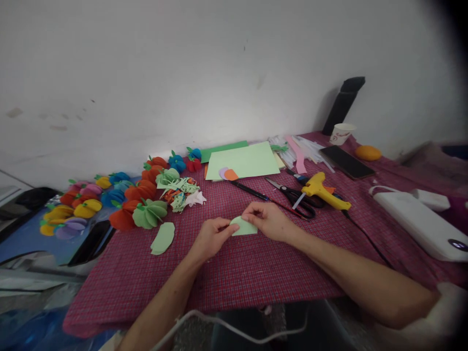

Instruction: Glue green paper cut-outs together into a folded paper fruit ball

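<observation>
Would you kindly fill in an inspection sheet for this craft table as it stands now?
Surface: red checked cloth covers the table.
Work things: green paper piece, pinched between both hands; cut green pieces stacked to its left.
Clutter: paper fruits, green sheets, scissors, yellow glue gun, phone, paper cup, white flat device.
Hands: left hand and right hand, both shut on the paper piece.
Cables: black cord runs from the glue gun; white cable crosses the near edge.
Surroundings: white wall behind.
</observation>
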A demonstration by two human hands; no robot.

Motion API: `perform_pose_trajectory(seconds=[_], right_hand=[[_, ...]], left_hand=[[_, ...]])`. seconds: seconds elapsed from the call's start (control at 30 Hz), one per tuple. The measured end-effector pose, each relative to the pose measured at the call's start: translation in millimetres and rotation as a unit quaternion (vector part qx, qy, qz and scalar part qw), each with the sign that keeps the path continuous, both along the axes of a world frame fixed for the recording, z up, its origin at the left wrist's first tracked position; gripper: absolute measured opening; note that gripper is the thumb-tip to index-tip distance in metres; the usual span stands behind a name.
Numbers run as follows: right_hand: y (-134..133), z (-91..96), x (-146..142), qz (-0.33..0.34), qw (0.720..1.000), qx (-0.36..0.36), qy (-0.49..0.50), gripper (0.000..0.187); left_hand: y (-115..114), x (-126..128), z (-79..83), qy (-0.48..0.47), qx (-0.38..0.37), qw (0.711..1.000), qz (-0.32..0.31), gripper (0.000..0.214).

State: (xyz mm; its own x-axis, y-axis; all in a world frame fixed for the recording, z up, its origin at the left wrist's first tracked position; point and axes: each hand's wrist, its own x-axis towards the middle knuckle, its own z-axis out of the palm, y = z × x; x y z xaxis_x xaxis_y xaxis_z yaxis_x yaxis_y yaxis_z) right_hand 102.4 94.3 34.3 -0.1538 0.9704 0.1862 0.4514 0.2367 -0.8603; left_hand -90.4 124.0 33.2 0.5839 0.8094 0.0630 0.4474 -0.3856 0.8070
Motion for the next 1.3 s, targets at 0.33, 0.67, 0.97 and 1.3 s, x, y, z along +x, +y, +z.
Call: perform_pose_trajectory(seconds=[0.33,0.67,0.97,1.3], right_hand=[[1.9,2.8,4.5,0.03,0.999,-0.035,0.004,0.028],[6.0,-7.6,6.0,0.062,0.995,-0.076,0.023,0.03],[5.1,-7.0,4.8,0.085,0.99,-0.106,0.037,0.029],[0.3,-3.9,3.6,0.117,0.992,-0.034,-0.009,0.023]], left_hand=[[4.3,-3.1,1.8,-0.016,-0.034,0.999,0.036,0.034],[5.5,-3.0,4.3,-0.073,-0.057,0.994,0.061,0.026],[8.4,-5.6,-1.3,-0.09,-0.079,0.991,0.054,0.024],[8.6,-3.9,-2.1,-0.091,-0.053,0.994,0.032,0.019]])
